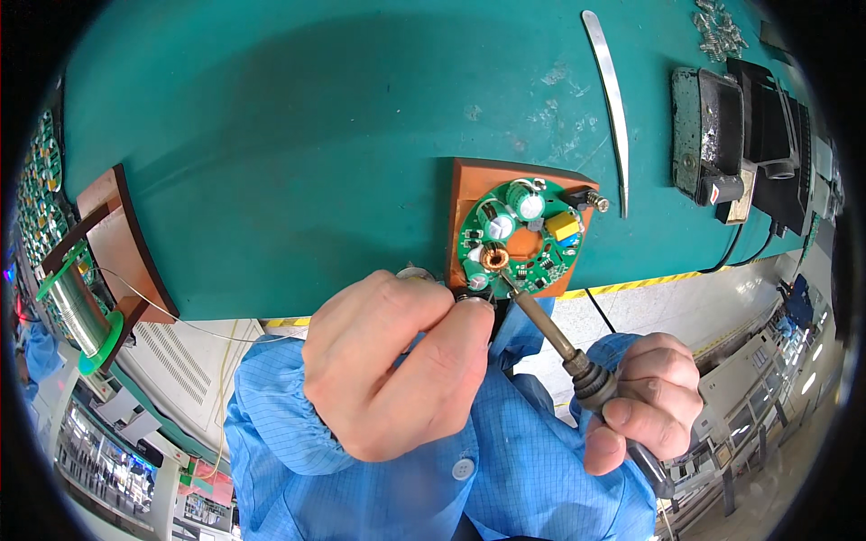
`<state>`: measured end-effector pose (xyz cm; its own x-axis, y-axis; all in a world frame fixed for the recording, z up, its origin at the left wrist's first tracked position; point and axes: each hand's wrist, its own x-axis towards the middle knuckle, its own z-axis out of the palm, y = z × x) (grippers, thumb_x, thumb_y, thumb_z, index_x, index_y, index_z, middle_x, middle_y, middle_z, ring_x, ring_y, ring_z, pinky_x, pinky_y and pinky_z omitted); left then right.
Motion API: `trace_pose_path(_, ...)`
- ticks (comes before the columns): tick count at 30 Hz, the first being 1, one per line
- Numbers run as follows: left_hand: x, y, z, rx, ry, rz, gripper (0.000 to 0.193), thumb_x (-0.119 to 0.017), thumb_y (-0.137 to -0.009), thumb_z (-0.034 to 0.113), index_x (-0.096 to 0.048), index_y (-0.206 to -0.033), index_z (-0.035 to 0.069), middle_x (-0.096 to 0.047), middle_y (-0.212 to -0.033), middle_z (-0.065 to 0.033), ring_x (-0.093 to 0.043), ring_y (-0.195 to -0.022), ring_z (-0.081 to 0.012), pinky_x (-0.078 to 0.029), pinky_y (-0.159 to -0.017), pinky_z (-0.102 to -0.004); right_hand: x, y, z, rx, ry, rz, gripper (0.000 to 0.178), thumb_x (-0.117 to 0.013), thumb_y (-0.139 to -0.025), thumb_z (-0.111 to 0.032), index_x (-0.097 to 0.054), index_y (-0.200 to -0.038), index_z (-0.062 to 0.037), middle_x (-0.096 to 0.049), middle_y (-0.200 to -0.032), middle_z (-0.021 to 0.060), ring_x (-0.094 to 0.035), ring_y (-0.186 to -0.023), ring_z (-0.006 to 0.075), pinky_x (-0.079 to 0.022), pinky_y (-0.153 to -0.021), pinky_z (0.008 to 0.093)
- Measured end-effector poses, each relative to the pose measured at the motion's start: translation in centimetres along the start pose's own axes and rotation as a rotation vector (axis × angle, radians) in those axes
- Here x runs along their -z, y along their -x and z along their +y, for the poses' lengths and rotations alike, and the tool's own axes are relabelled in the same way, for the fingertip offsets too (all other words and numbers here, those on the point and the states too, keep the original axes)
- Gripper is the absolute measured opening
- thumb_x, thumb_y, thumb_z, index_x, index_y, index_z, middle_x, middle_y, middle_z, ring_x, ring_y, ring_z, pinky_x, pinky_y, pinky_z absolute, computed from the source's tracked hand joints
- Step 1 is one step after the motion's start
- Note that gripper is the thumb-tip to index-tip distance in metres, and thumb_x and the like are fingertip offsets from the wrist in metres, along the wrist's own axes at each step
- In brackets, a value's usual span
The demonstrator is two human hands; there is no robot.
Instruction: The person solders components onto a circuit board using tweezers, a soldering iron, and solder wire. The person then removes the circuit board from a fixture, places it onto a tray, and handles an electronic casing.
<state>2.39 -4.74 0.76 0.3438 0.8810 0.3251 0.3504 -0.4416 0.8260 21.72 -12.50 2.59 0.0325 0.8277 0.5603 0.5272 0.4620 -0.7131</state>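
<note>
A round green circuit board point(546, 270) lies on a brown block point(469, 185). It carries capacitors point(526, 200), a yellow part point(564, 224) and a copper-wound coil point(494, 257). My right hand point(651, 401) is wrapped round the handle of a soldering iron point(591, 383), its tip at the board's near edge beside the coil. My left hand point(392, 361) is closed, fingertips together at the board's near left edge. Solder wire point(194, 326) runs from a spool point(79, 311) to this hand; its end by the fingertips is mostly hidden.
Metal tweezers point(610, 108) lie beyond the board to the right. Farther right stand a worn metal box point(706, 135) and black equipment point(776, 149). Small metal springs point(719, 32) are heaped at the far right. Several circuit boards point(41, 198) sit behind the spool's stand point(126, 243).
</note>
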Motion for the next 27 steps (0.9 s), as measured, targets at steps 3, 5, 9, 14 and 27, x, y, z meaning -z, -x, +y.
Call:
trace_pose_path(3,-0.16,0.06,-0.15,-0.02,0.013,0.013,0.029,-0.071,-0.054,-0.012,-0.068,-0.081,-0.001,-0.056,-0.07,-0.0086,-0.047,-0.049,-0.0148,-0.032,-0.042,-0.0244,-0.12,0.02,0.05,0.004,-0.001,0.013,0.037,-0.071,-0.085,-0.043,-0.065,-0.078,-0.0075,-0.044,-0.051,-0.0033,-0.04,-0.044,0.0123,-0.034,-0.037,0.0245)
trace_pose_path(5,-0.1,0.22,-0.22,-0.024,0.015,0.01,0.029,-0.071,-0.055,-0.012,-0.068,-0.081,-0.001,-0.056,-0.07,-0.0088,-0.047,-0.049,-0.0149,-0.032,-0.042,-0.0247,0.07,-0.13,0.01,0.003,0.002,-0.005,0.036,-0.071,-0.085,-0.042,-0.064,-0.078,-0.0077,-0.045,-0.05,-0.0034,-0.04,-0.044,0.0123,-0.034,-0.037,0.0245)
trace_pose_path(9,-0.27,-0.13,0.15,-0.032,-0.016,0.077,0.027,-0.069,-0.045,-0.001,-0.064,-0.072,-0.002,-0.051,-0.064,-0.0093,-0.047,-0.044,-0.019,-0.035,-0.039,-0.0277,0.11,0.05,-0.2,-0.017,0.012,0.068,0.034,-0.072,-0.085,-0.04,-0.064,-0.078,-0.0082,-0.045,-0.05,-0.0038,-0.041,-0.045,0.0124,-0.035,-0.04,0.0248)
trace_pose_path(14,-0.31,-0.18,0.25,-0.01,-0.001,0.068,0.027,-0.07,-0.045,-0.001,-0.065,-0.072,-0.002,-0.051,-0.064,-0.0091,-0.047,-0.045,-0.019,-0.034,-0.039,-0.0278,0.6,-0.04,-0.08,-0.019,0.004,0.016,0.034,-0.072,-0.084,-0.041,-0.064,-0.08,-0.0083,-0.046,-0.049,-0.0037,-0.041,-0.046,0.0124,-0.036,-0.04,0.0249)
trace_pose_path(27,-0.39,-0.09,0.12,-0.014,-0.015,0.074,0.026,-0.069,-0.044,-0.003,-0.064,-0.07,-0.002,-0.05,-0.064,-0.0092,-0.047,-0.044,-0.0191,-0.034,-0.039,-0.0271,-0.13,-0.09,0.11,-0.005,-0.02,0.022,0.036,-0.072,-0.085,-0.04,-0.064,-0.079,-0.0065,-0.045,-0.049,-0.0033,-0.04,-0.044,0.0118,-0.034,-0.036,0.0235)
